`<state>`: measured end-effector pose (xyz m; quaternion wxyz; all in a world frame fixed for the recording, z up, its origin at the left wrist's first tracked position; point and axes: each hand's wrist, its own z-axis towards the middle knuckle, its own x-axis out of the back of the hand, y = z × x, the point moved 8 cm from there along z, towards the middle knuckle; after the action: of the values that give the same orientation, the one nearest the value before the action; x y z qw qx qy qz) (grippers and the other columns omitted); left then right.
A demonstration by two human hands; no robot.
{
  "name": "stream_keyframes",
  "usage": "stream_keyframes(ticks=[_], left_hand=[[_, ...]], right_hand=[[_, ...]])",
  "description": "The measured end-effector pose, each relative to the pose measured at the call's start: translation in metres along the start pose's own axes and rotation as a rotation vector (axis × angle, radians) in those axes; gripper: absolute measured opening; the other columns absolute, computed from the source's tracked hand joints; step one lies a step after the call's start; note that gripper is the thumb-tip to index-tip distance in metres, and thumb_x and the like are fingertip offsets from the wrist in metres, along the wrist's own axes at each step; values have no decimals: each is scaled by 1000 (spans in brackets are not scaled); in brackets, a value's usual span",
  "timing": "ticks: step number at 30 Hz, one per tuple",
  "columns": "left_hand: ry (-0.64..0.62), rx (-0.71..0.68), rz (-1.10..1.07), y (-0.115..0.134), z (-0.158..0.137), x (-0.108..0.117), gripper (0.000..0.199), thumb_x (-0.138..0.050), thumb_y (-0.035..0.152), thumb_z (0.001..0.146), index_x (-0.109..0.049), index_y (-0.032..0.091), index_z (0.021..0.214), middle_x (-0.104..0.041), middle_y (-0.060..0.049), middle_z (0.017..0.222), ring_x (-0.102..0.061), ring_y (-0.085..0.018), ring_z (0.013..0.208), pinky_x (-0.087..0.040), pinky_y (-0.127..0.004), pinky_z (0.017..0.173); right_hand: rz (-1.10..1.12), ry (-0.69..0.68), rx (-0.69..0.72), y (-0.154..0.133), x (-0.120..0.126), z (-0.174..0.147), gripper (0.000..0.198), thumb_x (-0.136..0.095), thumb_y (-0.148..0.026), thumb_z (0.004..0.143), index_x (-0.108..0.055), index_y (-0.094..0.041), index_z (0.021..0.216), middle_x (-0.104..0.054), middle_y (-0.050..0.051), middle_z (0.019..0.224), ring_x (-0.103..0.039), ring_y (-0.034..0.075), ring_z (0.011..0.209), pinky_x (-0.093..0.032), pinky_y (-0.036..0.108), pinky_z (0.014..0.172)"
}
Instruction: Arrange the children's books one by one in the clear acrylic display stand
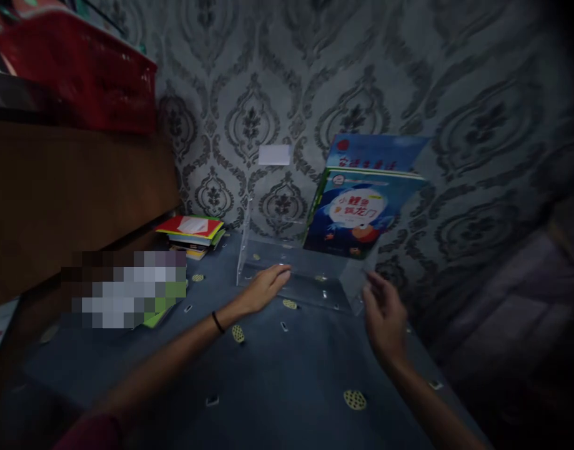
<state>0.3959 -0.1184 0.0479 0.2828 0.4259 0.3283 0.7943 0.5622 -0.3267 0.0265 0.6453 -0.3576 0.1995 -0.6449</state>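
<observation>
A clear plastic book stand (310, 265) stands on the table against the wall. Several picture books lean upright in its right part, the front one a blue children's book (355, 215) with a fish on its cover. My left hand (267, 287) is at the stand's front edge, fingers stretched out together and holding nothing. Beside the stand's right end is my right hand (387, 315), its fingers slightly bent and apart, the tips close to the clear side panel. Whether those tips touch the panel I cannot tell.
A small stack of books (193, 234) lies at the back left, with a blurred-out item (127, 290) nearer on the left. A red basket (80, 72) sits on a brown wooden cabinet (80, 194). Patterned wallpaper is behind; the blue tablecloth (277, 387) covers the table.
</observation>
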Motion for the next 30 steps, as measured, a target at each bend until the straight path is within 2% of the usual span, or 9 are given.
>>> stream_keyframes(ticks=[4, 7, 11, 14, 16, 20, 23, 26, 30], left_hand=[[-6, 62, 274, -25, -74, 32, 47, -37, 44, 102, -55, 18, 137, -60, -11, 142, -53, -23, 135, -40, -39, 116], [57, 119, 536, -44, -120, 78, 44, -39, 43, 102, -54, 20, 136, -55, -12, 147, -48, -24, 139, -39, -42, 117], [141, 279, 920, -65, -171, 161, 42, -41, 38, 100, -57, 15, 131, -55, -18, 145, -48, -30, 139, -38, -48, 115], [116, 588, 1113, -81, -209, 220, 51, -42, 45, 98, -53, 12, 136, -50, -23, 148, -42, -36, 142, -35, -51, 114], [22, 754, 1108, -90, -232, 240, 62, -42, 54, 96, -48, 12, 143, -46, -24, 152, -38, -39, 144, -34, -55, 113], [-166, 857, 1004, -92, -262, 241, 92, -50, 69, 86, -28, 13, 156, -24, -25, 163, -21, -42, 151, -27, -62, 115], [-252, 862, 1013, -88, -274, 233, 103, -59, 66, 81, -18, 13, 160, -12, -24, 165, -11, -40, 154, -22, -64, 117], [-285, 816, 1063, -82, -282, 229, 85, -58, 41, 89, -19, 16, 160, -16, -21, 165, -16, -37, 154, -26, -62, 116], [-217, 701, 1096, -67, -288, 229, 68, -41, 11, 89, -33, 18, 156, -34, -17, 161, -34, -30, 149, -34, -50, 116]], right_hand=[[67, -397, -121, -3, -49, -96, 42, -53, -53, 89, -69, -24, 114, -67, 12, 126, -63, 29, 117, -50, 48, 99], [124, -646, -116, -17, -84, -144, 40, -52, -52, 89, -73, -24, 109, -68, 13, 124, -62, 31, 120, -48, 51, 103], [187, -776, -108, -43, -115, -171, 38, -52, -49, 90, -74, -24, 107, -68, 13, 125, -61, 31, 121, -44, 54, 107], [254, -827, -96, -65, -136, -184, 34, -52, -45, 90, -74, -25, 105, -69, 12, 122, -63, 31, 118, -47, 52, 105], [284, -851, -75, -77, -147, -193, 31, -52, -43, 90, -74, -25, 101, -69, 13, 121, -64, 32, 117, -48, 53, 103], [268, -889, -26, -87, -154, -206, 27, -51, -41, 90, -74, -26, 98, -66, 12, 127, -62, 33, 120, -47, 54, 103], [272, -896, -21, -87, -151, -207, 28, -50, -42, 92, -73, -26, 97, -66, 12, 127, -62, 32, 119, -48, 53, 103], [274, -888, -18, -86, -148, -206, 29, -50, -42, 92, -73, -24, 97, -67, 14, 125, -63, 32, 117, -49, 53, 102], [278, -868, -10, -86, -148, -206, 30, -51, -43, 91, -73, -24, 94, -68, 14, 123, -64, 32, 115, -49, 53, 100]])
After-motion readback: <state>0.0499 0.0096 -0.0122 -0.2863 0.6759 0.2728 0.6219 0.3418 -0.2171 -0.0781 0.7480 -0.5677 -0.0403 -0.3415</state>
